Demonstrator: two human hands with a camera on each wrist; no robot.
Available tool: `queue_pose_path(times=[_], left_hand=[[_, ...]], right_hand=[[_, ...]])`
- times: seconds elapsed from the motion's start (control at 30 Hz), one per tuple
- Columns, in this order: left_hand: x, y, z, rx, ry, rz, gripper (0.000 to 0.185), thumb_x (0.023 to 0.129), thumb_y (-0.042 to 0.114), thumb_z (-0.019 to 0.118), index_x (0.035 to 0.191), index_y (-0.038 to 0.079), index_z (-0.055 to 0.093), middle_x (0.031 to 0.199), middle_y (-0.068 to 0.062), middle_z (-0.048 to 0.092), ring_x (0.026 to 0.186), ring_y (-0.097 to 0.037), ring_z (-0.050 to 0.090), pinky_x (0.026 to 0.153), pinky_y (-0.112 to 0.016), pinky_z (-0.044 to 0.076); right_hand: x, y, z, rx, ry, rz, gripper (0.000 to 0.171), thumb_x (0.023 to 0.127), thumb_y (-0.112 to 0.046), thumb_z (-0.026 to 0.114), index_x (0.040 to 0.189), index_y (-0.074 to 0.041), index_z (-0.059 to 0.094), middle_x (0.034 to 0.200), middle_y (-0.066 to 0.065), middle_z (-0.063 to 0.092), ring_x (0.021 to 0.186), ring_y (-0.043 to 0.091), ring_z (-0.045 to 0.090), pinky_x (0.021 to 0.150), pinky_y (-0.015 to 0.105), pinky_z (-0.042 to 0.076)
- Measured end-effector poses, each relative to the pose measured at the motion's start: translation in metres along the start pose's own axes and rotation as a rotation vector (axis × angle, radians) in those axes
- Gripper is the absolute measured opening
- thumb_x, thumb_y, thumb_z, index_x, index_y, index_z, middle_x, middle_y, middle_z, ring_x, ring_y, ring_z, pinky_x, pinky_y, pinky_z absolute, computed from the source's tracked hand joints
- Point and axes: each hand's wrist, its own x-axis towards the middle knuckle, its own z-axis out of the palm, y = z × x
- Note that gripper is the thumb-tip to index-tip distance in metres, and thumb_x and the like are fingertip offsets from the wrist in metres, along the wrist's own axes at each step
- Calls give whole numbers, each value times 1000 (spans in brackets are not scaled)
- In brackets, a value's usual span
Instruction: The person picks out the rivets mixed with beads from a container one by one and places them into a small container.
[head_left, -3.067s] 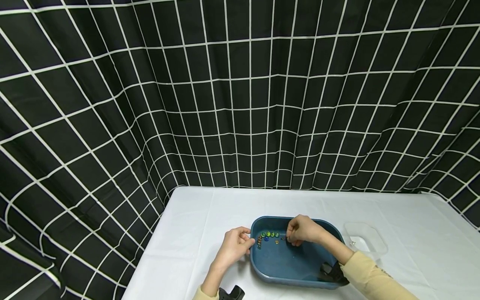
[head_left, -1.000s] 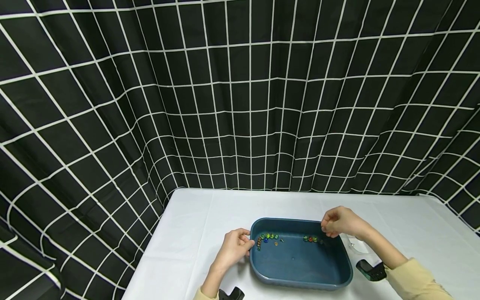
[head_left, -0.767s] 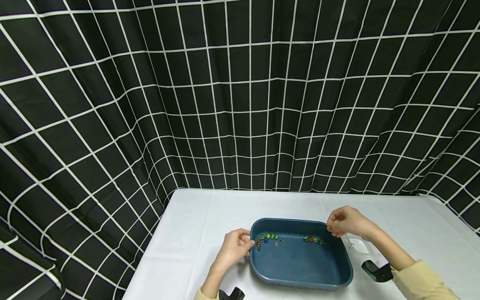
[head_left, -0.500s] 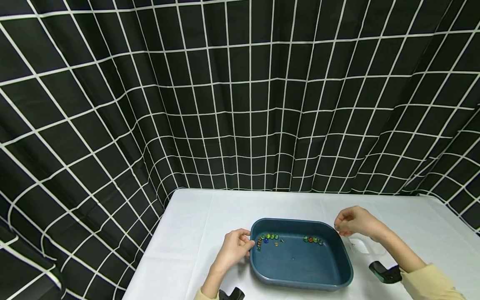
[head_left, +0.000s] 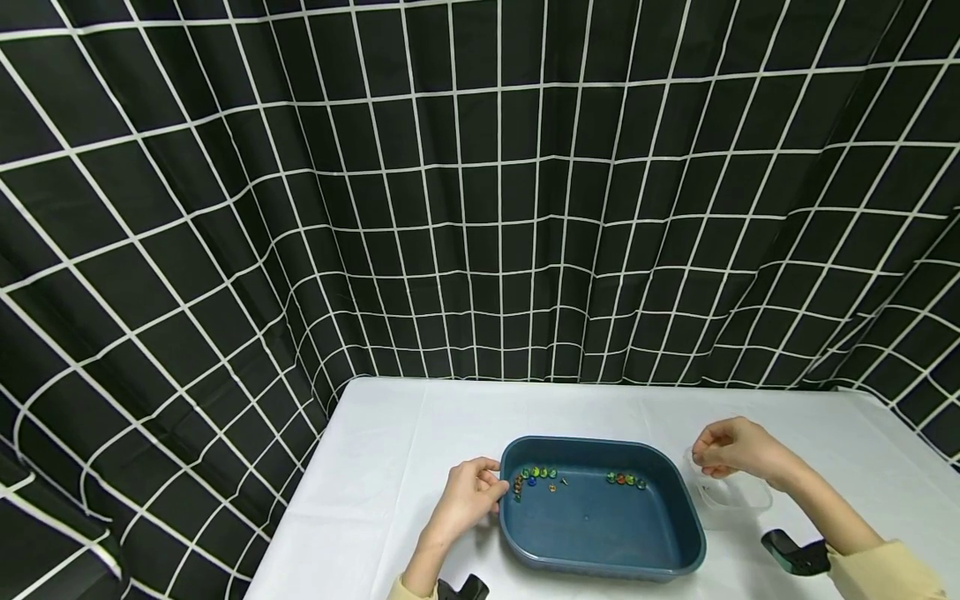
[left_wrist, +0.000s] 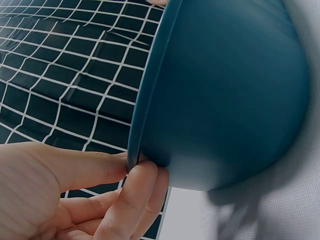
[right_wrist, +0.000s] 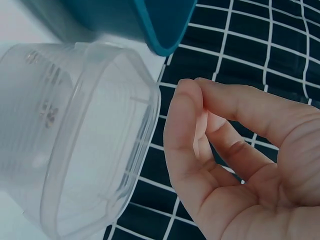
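My left hand (head_left: 468, 493) pinches the left rim of a dark blue plastic tub (head_left: 600, 533); in the left wrist view its thumb and fingers lie on either side of the rim. Above a clear plastic container (head_left: 738, 517), right of the tub, is my right hand (head_left: 738, 450). Its thumb and forefinger tips meet in the right wrist view, right by the container's opening; I cannot tell whether something tiny is between them. Several small pieces (right_wrist: 49, 114) show through the container's wall.
Inside the tub, several green, yellow and brown marbles (head_left: 536, 472) curve along the far left corner, with a blue marble (head_left: 532, 482) beside them. Another short row of marbles (head_left: 621, 479) is further right. A small yellowish piece (head_left: 552, 488) lies nearby. The table has a white cloth (head_left: 420, 425).
My right hand has come up out of the tub and crossed its right rim to the clear container. The right-hand row of marbles is now uncovered. The left hand keeps its hold.
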Motion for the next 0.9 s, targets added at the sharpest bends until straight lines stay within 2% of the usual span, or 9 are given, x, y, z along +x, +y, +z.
queue_pose_path(times=[0.4, 0.63, 0.9], left_hand=[[1, -1, 0, 8, 1, -4, 31, 80, -2, 65, 106, -16, 57, 72, -4, 57, 51, -12, 59, 45, -16, 44], [1, -1, 0, 21, 6, -10, 30, 80, -3, 65, 106, -15, 57, 72, -4, 57, 51, -10, 58, 45, -17, 45], [0, 2, 0, 17, 4, -15, 29, 80, -3, 65, 106, -15, 57, 73, -5, 57, 53, -9, 58, 47, -18, 47]], right_hand=[[-6, 13, -8, 9, -6, 28, 14, 85, -3, 62, 86, 10, 59, 73, 8, 61, 67, 20, 60, 61, 33, 54], [-7, 18, -9, 38, -34, 9, 14, 86, -1, 59, 87, 13, 58, 75, 9, 61, 67, 17, 60, 62, 33, 54], [-8, 18, -10, 19, -25, 62, 13, 86, -2, 61, 87, 11, 59, 75, 7, 61, 68, 18, 59, 62, 34, 54]])
